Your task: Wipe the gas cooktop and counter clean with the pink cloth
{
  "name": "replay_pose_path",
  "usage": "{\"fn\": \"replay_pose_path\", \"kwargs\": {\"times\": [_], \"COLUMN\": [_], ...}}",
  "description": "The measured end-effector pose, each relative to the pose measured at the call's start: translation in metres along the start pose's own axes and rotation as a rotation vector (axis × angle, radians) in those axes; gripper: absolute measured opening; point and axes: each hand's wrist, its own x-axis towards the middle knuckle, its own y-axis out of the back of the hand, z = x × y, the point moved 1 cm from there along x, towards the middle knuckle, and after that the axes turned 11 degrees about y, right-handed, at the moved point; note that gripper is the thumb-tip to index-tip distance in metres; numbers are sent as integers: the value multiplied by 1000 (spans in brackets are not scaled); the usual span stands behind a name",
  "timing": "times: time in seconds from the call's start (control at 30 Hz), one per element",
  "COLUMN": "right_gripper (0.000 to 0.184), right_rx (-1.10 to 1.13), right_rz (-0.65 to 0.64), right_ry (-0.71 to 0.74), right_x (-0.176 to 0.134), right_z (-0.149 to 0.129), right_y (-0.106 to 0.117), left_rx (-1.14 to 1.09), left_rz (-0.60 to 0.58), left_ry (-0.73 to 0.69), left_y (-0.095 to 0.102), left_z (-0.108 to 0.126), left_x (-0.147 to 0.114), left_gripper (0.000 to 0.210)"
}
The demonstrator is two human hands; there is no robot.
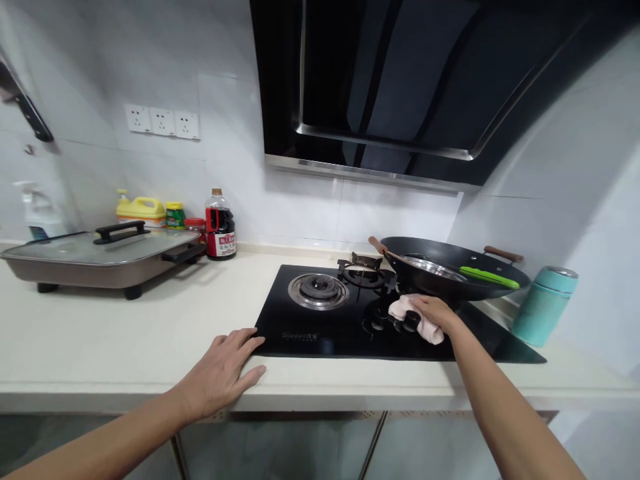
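Note:
My right hand (434,312) grips a pale pink cloth (429,330) and presses it on the black glass gas stove (335,345), around the control knobs. One knob (412,320) shows beside the cloth; another (377,323) lies just left of it. My left hand (227,369) rests flat on the white countertop (165,333), fingers spread, its fingertips at the stove's left front corner. The left burner (319,291) has no grate on it. Behind my right hand stands a black wok (425,283) with wooden handles, holding a metal dish (434,268) and a green-handled utensil (490,277).
A pan support (367,262) sits at the stove's back. A teal tumbler (545,307) stands at the right edge. To the left are an electric griddle (100,257) with a glass lid and a soy sauce bottle (220,227). A range hood (370,87) hangs low overhead.

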Motion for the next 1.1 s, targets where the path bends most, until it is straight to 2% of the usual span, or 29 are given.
{"fn": "replay_pose_path", "kwargs": {"times": [0.2, 0.47, 0.7, 0.9, 1.1], "right_gripper": [38, 44, 39, 41, 41], "right_rx": [57, -121, -177, -177, -141], "right_rz": [-80, -136, -187, -193, -212], "right_ry": [85, 156, 250, 230, 298], "right_x": [18, 22, 32, 51, 45], "right_z": [-13, -40, -84, -110, -145], "right_y": [1, 1, -15, -24, -40], "left_rx": [8, 25, 63, 54, 49], "left_rz": [-28, 11, 65, 38, 19], "left_ry": [14, -20, -76, -55, -43], "left_y": [2, -3, -3, 1, -1], "left_z": [0, -6, -9, -5, -6], "left_x": [0, 0, 0, -1, 0], "left_gripper": [55, 52, 49, 48, 50]}}
